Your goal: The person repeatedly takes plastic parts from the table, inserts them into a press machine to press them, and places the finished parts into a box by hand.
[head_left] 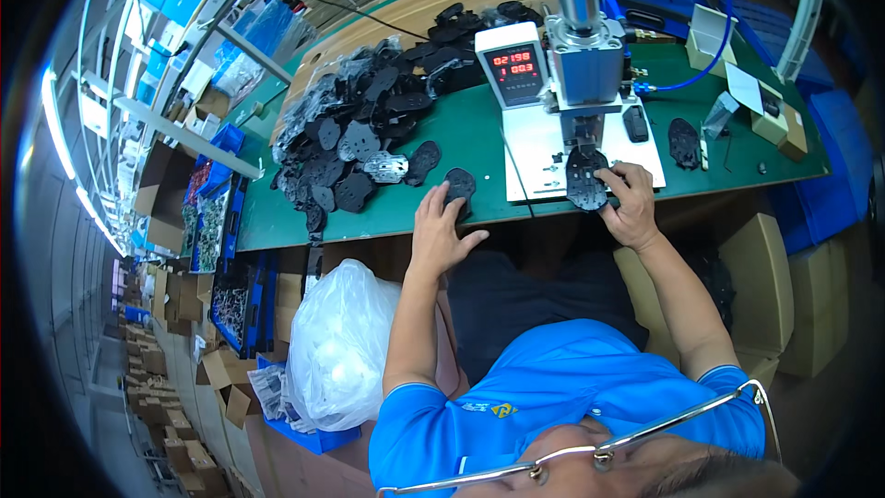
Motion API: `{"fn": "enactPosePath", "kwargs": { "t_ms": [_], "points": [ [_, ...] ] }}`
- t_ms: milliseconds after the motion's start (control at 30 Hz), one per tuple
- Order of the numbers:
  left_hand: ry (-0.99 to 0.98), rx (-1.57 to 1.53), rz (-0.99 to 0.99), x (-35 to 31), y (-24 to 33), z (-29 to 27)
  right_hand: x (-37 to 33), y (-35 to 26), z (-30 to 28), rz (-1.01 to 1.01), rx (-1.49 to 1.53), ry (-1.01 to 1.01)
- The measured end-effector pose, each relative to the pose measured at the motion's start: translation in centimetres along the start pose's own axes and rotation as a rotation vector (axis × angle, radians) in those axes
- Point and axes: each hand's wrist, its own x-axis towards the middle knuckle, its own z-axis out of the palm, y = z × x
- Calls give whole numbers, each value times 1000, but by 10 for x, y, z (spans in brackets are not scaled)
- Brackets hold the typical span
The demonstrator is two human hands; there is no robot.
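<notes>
My right hand (631, 207) pinches the near edge of a black, shoe-sole-shaped plastic plate (584, 186) between thumb and fingers. That plate lies under the head of a bench press (584, 60), on its white base (530, 148). My left hand (441, 232) rests at the table's front edge with its fingers apart. Its fingertips touch the left side of another black plate (460, 186) lying on the green tabletop (489, 210). One more loose black plate (423, 162) lies just beyond that hand.
A big heap of black plates (346, 143) covers the table's left part. A counter box with red digits (513, 65) stands beside the press. To the right lie a black plate (683, 143) and small open boxes (710, 37). A white plastic bag (341, 346) bulges below the table's left front.
</notes>
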Motion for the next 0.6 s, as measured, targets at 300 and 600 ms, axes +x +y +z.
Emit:
{"fn": "enactPosePath", "kwargs": {
  "t_ms": [300,600],
  "points": [
    [157,-255,84,1,35,-2,3,-10,-4,169,157,41],
    [228,-476,426,84,129,35,-79,-13,-92,298,64,84]
  ]
}}
